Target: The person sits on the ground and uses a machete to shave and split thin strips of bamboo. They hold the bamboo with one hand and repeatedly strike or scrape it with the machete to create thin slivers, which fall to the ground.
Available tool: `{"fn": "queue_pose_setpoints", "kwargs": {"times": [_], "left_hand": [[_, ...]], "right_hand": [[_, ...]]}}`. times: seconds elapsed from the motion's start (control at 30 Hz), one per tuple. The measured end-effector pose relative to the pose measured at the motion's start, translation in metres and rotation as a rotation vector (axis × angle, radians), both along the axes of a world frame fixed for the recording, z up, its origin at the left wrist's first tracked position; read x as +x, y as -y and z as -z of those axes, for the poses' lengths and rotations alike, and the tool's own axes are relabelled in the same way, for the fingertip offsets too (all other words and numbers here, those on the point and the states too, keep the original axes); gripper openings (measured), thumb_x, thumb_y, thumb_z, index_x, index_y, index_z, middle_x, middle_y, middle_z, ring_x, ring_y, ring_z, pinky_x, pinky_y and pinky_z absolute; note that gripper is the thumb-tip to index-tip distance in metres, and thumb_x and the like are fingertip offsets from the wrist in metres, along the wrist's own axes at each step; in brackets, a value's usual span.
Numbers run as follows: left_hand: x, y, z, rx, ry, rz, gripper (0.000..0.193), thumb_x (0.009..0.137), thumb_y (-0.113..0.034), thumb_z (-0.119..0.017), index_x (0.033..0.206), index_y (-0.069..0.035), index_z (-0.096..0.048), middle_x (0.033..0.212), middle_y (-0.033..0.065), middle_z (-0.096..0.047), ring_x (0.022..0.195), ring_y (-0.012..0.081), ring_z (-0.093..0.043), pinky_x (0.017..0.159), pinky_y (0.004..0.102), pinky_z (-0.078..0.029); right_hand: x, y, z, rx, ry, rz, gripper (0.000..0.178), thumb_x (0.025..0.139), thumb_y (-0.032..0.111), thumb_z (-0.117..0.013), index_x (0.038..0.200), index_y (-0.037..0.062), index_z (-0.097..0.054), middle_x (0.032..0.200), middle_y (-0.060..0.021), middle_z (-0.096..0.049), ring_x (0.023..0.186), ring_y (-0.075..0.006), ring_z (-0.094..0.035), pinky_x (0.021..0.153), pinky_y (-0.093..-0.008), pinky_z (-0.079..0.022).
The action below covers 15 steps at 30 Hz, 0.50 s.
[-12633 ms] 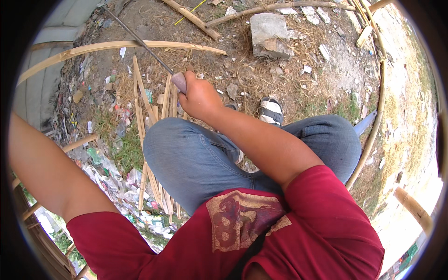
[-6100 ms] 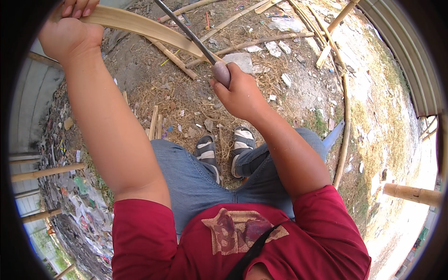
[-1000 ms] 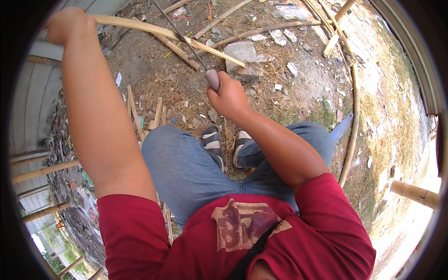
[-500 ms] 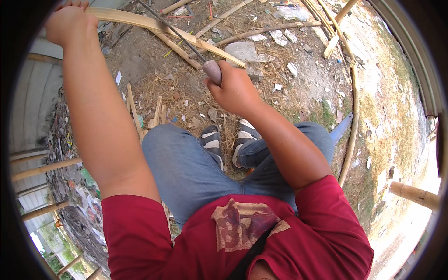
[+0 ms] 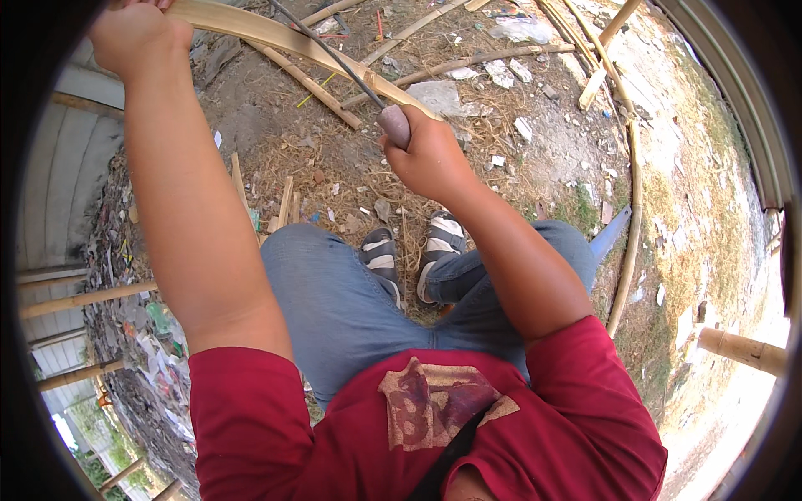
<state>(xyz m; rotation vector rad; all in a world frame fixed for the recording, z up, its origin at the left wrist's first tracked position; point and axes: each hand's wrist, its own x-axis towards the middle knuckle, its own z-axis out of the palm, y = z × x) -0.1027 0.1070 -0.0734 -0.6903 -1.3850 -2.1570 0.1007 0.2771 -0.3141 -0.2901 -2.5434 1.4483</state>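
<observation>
My left hand (image 5: 142,37), at the top left, is closed around one end of a long pale bamboo strip (image 5: 242,27). The strip slants down to the right, and its far end reaches just past my right hand (image 5: 430,154). That hand is wrapped round the thick greyish handle of a long knife (image 5: 395,125). Its dark, narrow blade points up and left, crossing the strip. Whether blade and strip touch at the crossing I cannot tell. Part of my left hand's fingers lies at the picture's dark rim.
Bamboo poles (image 5: 493,55) and cut pieces (image 5: 305,83) lie on the littered, straw-covered ground. Beside my right knee is a blue saw blade (image 5: 611,234), near a long curved pole (image 5: 632,209). Short split pieces (image 5: 285,200) stand by my left knee. A bamboo post (image 5: 743,351) juts in at right.
Both hands have shifted a little to the right, with the bamboo strip and the knife still in them. The knife's handle has moved slightly along toward the strip's right end.
</observation>
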Motion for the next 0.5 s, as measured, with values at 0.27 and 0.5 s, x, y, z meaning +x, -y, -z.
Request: {"fn": "queue_pose_setpoints", "kwargs": {"times": [0.27,0.5], "left_hand": [[0.018,-0.028,-0.002,0.161,0.022,0.047,0.013,0.088,-0.016,-0.047,0.084,-0.006,-0.041,0.069,0.0041,-0.032,0.056,0.0161,-0.029,0.052,0.0332,-0.029],[0.014,-0.015,-0.004,0.135,0.009,0.279,0.014,0.083,-0.012,-0.052,0.075,-0.009,-0.041,0.066,0.0023,-0.031,0.058,0.0153,-0.03,0.057,0.0328,-0.03]], "right_hand": [[-0.013,-0.037,0.102,-0.025,0.323,0.206,0.036,0.083,0.02,-0.066,0.111,-0.0037,-0.062,0.103,-0.0312,-0.069,0.103,-0.0461,-0.068,0.091,-0.0509,-0.053],[-0.006,-0.008,0.023,-0.124,-0.116,0.022,0.036,0.084,0.023,-0.072,0.108,-0.0016,-0.062,0.09,-0.0212,-0.07,0.082,-0.0373,-0.067,0.078,-0.0445,-0.052]]}}
